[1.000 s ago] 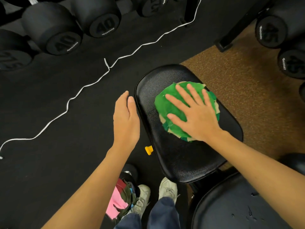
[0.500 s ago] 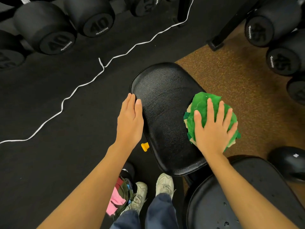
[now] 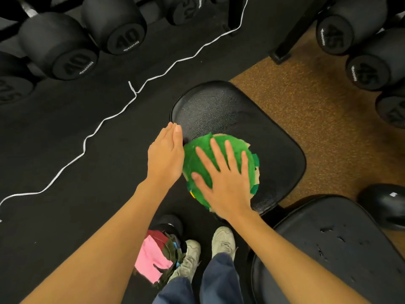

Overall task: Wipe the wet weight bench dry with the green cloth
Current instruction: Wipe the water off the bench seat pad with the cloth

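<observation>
Nearest, our right hand [image 3: 228,183] presses flat, fingers spread, on the crumpled green cloth [image 3: 203,154] at the black padded bench seat's [image 3: 236,110] near-left edge; our left hand [image 3: 166,156] rests open beside it. Unpinched, the cloth could slip off there.

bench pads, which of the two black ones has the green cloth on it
The far seat pad, not the nearer pad at lower right. The right hand presses the green cloth flat on it; the left hand rests at its left edge.

Bare forearms, no sleeves; dark blue trousers [image 3: 197,286]; worn off-white sneakers [image 3: 223,240].
</observation>
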`<state>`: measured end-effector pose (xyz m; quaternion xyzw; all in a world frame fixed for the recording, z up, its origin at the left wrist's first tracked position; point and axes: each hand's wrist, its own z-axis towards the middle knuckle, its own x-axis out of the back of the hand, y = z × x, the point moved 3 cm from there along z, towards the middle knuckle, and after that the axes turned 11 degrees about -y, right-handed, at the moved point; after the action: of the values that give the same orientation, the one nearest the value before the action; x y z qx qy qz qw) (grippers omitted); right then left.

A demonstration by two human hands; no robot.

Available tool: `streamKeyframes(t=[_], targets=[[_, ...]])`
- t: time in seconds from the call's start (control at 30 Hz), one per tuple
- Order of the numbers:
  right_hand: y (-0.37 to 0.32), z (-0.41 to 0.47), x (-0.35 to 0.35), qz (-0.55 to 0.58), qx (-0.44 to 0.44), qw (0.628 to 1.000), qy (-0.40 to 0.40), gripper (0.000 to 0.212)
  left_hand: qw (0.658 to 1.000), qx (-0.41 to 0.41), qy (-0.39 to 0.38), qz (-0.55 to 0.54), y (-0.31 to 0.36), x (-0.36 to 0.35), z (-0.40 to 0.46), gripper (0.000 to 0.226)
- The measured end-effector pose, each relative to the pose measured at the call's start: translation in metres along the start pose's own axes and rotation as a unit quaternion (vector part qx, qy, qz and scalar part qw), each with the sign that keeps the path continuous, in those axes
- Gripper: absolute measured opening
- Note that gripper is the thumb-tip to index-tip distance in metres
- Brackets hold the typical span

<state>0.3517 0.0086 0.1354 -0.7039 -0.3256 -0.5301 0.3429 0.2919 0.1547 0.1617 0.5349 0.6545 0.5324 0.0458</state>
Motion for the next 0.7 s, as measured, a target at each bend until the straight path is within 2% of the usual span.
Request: streamKeyframes(t=[0.2,0.27,0.33,0.47,0.57,0.7], targets=[[0.027,-0.04,-0.002,-0.039,0.185,0.981,-0.034,0.053,0.998,-0.005,-0.021,0.059,-0.002,-0.004,0.0,0.05],[0.045,-0.042,0.001,-0.059,0.217,0.973,-0.042,0.054,0.997,-0.007,-0.021,0.073,-0.003,-0.005,0.002,0.049],[0.064,-0.039,0.004,-0.071,0.211,0.974,-0.047,0.055,0.996,-0.003,-0.022,0.087,-0.005,-0.006,0.004,0.049],[0.099,-0.029,0.01,-0.057,0.114,0.991,-0.036,0.055,0.994,-0.006,-0.026,0.103,-0.006,-0.007,0.004,0.05],[0.115,-0.024,0.013,-0.024,-0.019,1.0,-0.004,0.055,0.994,-0.006,-0.027,0.102,-0.006,-0.006,0.003,0.05],[0.117,-0.027,0.008,0.068,-0.228,0.97,0.044,0.057,0.994,-0.008,-0.03,0.102,-0.006,-0.003,0.004,0.05]])
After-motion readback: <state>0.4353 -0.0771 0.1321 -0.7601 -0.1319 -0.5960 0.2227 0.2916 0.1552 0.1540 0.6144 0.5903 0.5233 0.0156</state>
